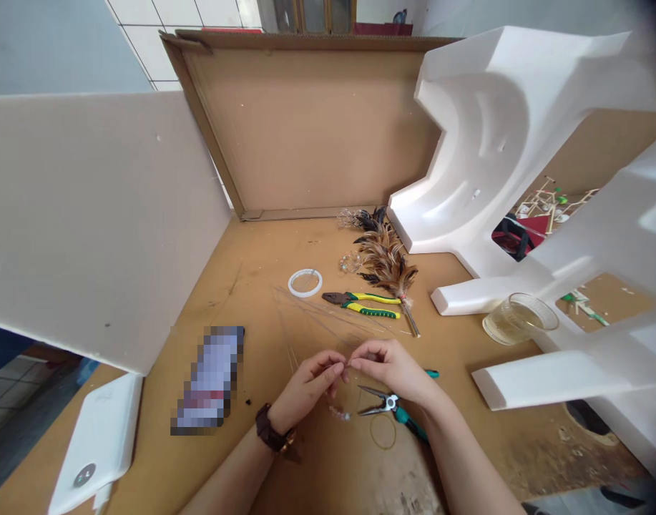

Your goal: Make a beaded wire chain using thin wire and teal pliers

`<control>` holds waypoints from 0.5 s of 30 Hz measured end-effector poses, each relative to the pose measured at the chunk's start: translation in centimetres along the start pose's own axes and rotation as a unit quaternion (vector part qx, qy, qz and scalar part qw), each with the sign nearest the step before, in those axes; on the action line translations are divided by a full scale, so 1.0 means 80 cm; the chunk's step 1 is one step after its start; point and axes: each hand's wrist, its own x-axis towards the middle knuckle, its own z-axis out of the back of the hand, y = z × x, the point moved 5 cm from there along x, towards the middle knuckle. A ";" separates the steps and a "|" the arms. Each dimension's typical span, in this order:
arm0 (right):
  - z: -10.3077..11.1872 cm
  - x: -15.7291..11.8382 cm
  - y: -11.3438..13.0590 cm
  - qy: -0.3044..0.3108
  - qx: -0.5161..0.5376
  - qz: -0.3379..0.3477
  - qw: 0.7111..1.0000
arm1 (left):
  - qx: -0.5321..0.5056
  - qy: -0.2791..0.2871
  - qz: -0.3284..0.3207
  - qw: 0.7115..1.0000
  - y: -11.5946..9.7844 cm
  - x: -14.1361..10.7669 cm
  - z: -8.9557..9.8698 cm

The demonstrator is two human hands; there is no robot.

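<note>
My left hand [317,378] and my right hand [388,366] meet fingertip to fingertip above the table, both closed in a pinch. Between them is a thin wire, mostly hidden by the fingers; fine strands trail from my left hand toward the upper left. A short string of pink and clear beads [338,413] shows just below my left fingers; whether it hangs from them I cannot tell. Under my right wrist lie needle-nose pliers [393,403] with teal handles, jaws apart. A thin yellowish ring [383,433] rests beside them.
Yellow-green combination pliers [363,304], a white ring [305,283] and a brown feather bundle [386,261] lie ahead. A phone [209,379] and white power bank [99,436] are left. A glass of liquid [518,320] stands right, among white foam pieces [483,143]. Cardboard [328,129] stands behind.
</note>
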 end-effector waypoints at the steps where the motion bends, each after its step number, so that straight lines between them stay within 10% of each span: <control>1: -0.001 0.000 0.000 0.002 0.014 -0.006 1.000 | 0.001 0.001 0.002 1.000 0.000 -0.001 -0.001; 8: -0.005 0.001 -0.006 -0.019 0.070 -0.064 0.995 | 0.006 0.001 0.007 1.000 -0.006 -0.006 -0.003; 15: 0.011 0.005 -0.010 -0.146 0.052 -0.053 0.987 | -0.014 -0.144 -0.033 0.989 -0.013 -0.007 0.022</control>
